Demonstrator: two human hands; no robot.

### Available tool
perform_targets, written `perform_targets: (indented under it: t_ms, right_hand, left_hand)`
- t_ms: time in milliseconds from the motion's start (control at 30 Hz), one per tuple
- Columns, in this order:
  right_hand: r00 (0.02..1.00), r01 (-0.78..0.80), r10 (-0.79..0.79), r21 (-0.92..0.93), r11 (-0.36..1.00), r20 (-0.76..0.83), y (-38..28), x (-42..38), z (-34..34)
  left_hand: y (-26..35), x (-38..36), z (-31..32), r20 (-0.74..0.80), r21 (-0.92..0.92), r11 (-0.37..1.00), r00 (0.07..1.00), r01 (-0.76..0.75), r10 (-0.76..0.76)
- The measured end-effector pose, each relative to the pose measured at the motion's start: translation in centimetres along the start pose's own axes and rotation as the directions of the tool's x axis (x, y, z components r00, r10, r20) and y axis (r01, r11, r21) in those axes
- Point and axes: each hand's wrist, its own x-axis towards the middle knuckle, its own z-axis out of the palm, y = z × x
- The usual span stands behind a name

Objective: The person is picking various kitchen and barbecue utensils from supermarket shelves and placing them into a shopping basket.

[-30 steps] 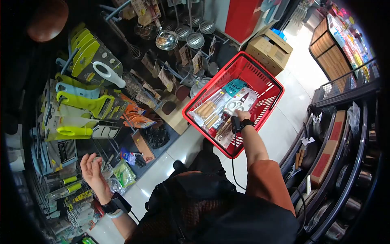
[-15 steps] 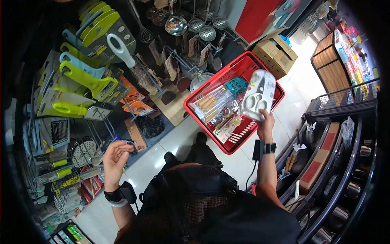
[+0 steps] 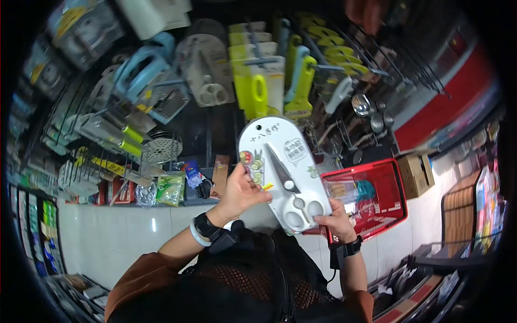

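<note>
A pack of kitchen scissors point(image 3: 304, 167), a white rounded card with grey-handled scissors on its front, is held up before me. My right hand point(image 3: 340, 222) grips its lower right corner, thumb in front by the handles. At the left edge is my left hand point(image 3: 240, 192), its fingers curled against the card and thumb over the front. A small yellow label sticks to the card near that thumb. Behind and to the right, a red shopping basket point(image 3: 399, 188) contains several packaged items, including a teal-labelled one point(image 3: 365, 190).
Hanging racks ahead carry green peelers or handles point(image 3: 259, 89), a blue-handled grater point(image 3: 169, 102), ladles point(image 3: 362, 105) and a similar scissors pack point(image 3: 204, 70). A cardboard box point(image 3: 416, 175) stands beyond the basket. Dark shelving point(image 3: 425, 285) lines the lower right.
My view has turned left toward the racks. The scissors pack has moved from over the basket to in front of me, and my left hand has come to its left edge.
</note>
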Motion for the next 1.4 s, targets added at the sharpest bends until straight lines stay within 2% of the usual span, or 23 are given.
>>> perform_targets:
  t_ms: [67, 100, 133, 167, 233, 267, 333, 400, 467, 500, 600, 667, 933, 1000, 1067, 1133, 1167, 1200, 1267, 1300, 1400]
  right_hand:
    - [0.997, 0.015, 0.005, -0.233, 0.972, 0.082, -0.8, 2.2, 1.7]
    - [0.995, 0.013, 0.013, -0.257, 0.966, 0.100, -0.9, 3.6, 3.4]
    - [0.992, 0.014, 0.020, -0.276, 0.961, 0.121, -1.0, 4.8, 5.0]
    - [0.991, 0.026, 0.014, -0.291, 0.956, 0.134, -0.5, 6.2, 6.3]
    - [0.979, 0.170, -0.130, -0.274, 0.947, 0.157, 1.0, 8.8, 8.5]
    - [0.977, 0.176, -0.131, -0.284, 0.943, 0.169, 1.4, 9.7, 9.4]
    - [0.964, 0.261, -0.234, -0.283, 0.923, 0.127, 1.8, 11.1, 10.8]
    - [0.965, 0.257, -0.221, -0.337, 0.906, 0.142, 2.1, 11.7, 11.5]
    - [0.958, 0.279, -0.248, -0.260, 0.924, 0.146, 2.7, 12.0, 12.0]
    - [0.958, 0.281, -0.252, -0.262, 0.923, 0.140, 3.0, 11.8, 12.1]
    - [0.961, 0.270, -0.245, -0.247, 0.931, 0.127, 3.6, 11.2, 12.0]
    - [0.961, 0.274, -0.252, -0.240, 0.931, 0.117, 3.4, 11.1, 12.3]
    - [0.927, 0.370, -0.372, -0.294, 0.881, 0.052, 2.6, 12.8, 13.0]
    - [0.935, 0.351, -0.350, -0.282, 0.893, 0.054, 2.4, 12.6, 13.4]
    - [0.943, 0.332, -0.328, -0.269, 0.904, 0.060, 2.4, 12.8, 13.6]
    - [0.930, 0.358, -0.367, -0.318, 0.878, 0.035, 3.1, 13.4, 13.4]
    - [0.940, 0.322, -0.339, -0.394, 0.861, 0.027, 3.3, 14.0, 13.0]
    - [0.940, 0.322, -0.339, -0.395, 0.860, 0.027, 3.5, 14.0, 12.7]
    - [0.844, 0.398, -0.535, -0.629, 0.668, -0.033, 2.6, 13.5, 13.2]
    - [0.884, 0.355, -0.468, -0.629, 0.691, -0.016, 2.4, 13.4, 13.0]
    - [0.871, 0.312, -0.487, -0.702, 0.641, -0.057, 2.3, 12.3, 11.3]
  left_hand:
    - [0.3, -0.3, -1.2, -0.150, 0.109, 0.981, 0.973, -0.162, 0.177]
    - [1.0, -0.5, -2.2, -0.203, 0.128, 0.967, 0.948, -0.221, 0.244]
    - [2.7, -0.8, -2.3, -0.296, 0.182, 0.971, 0.933, -0.156, 0.205]
    - [3.7, -0.6, -2.9, -0.312, 0.212, 0.946, 0.900, -0.245, 0.303]
    - [5.8, 0.1, -3.6, -0.345, 0.266, 0.878, 0.811, -0.399, 0.473]
    - [7.0, 0.5, -4.1, -0.349, 0.264, 0.872, 0.802, -0.412, 0.485]
    - [8.9, 0.9, -5.2, -0.322, 0.397, 0.882, 0.861, -0.256, 0.395]
    - [9.3, 1.1, -6.2, -0.304, 0.391, 0.873, 0.855, -0.290, 0.420]
    - [9.5, 1.2, -6.8, -0.286, 0.389, 0.887, 0.882, -0.249, 0.374]
    - [8.9, 1.0, -7.1, -0.259, 0.411, 0.851, 0.854, -0.325, 0.451]
    - [8.3, 0.3, -6.6, -0.228, 0.385, 0.830, 0.830, -0.403, 0.509]
    - [8.7, 0.0, -6.4, -0.218, 0.363, 0.857, 0.861, -0.367, 0.461]
    - [10.5, 2.3, -6.5, -0.125, 0.389, 0.799, 0.833, -0.459, 0.539]
    - [11.0, 2.3, -6.8, -0.209, 0.406, 0.852, 0.874, -0.331, 0.439]
    - [11.1, 2.6, -6.7, -0.227, 0.427, 0.849, 0.871, -0.313, 0.435]
    - [11.3, 3.4, -6.9, -0.252, 0.466, 0.833, 0.858, -0.299, 0.448]
    - [11.1, 4.3, -7.6, -0.245, 0.451, 0.827, 0.845, -0.335, 0.475]
    - [11.1, 5.4, -8.6, -0.245, 0.450, 0.828, 0.845, -0.335, 0.476]
    - [11.8, 7.1, -9.1, -0.269, 0.466, 0.827, 0.840, -0.315, 0.472]
    - [11.6, 7.2, -9.5, -0.248, 0.439, 0.823, 0.831, -0.361, 0.497]
    - [12.6, 9.1, -10.7, -0.238, 0.544, 0.775, 0.827, -0.321, 0.509]
